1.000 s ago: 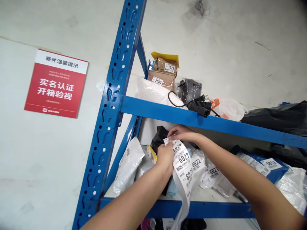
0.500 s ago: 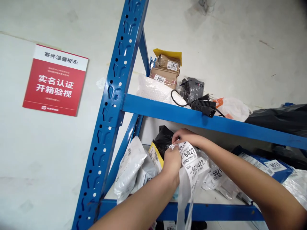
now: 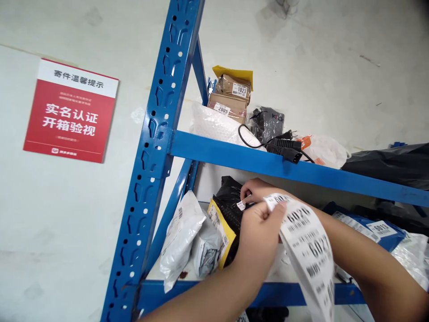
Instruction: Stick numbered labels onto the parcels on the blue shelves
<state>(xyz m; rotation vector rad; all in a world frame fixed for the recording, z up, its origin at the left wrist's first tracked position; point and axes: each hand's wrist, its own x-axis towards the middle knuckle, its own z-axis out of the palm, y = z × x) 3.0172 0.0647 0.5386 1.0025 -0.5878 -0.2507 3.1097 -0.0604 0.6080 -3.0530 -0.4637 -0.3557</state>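
Observation:
My left hand (image 3: 258,232) is closed on a long strip of white printed labels (image 3: 306,246), pinched between thumb and fingers near its upper end. The strip curls over and hangs down to the right, with numbers such as 6026 and 6027 showing. Just behind it, my right hand (image 3: 255,190) has its fingers curled on a small white label (image 3: 241,205), against a black plastic parcel (image 3: 228,190) on the lower shelf. Beside that parcel stand a yellow-edged parcel (image 3: 224,232) and a white plastic mailer (image 3: 181,237). Part of the black parcel is hidden behind my hands.
A blue shelf upright (image 3: 150,147) rises on the left, and a blue crossbeam (image 3: 234,158) runs above my hands. Cartons (image 3: 228,105), bubble wrap (image 3: 217,125) and a black cable plug (image 3: 288,150) lie on the upper shelf. A blue parcel (image 3: 382,230) lies at right.
My left hand has moved right and down, away from my right hand, carrying the label strip. My right hand stays by the black parcel with a small label. More of the yellow-edged parcel shows.

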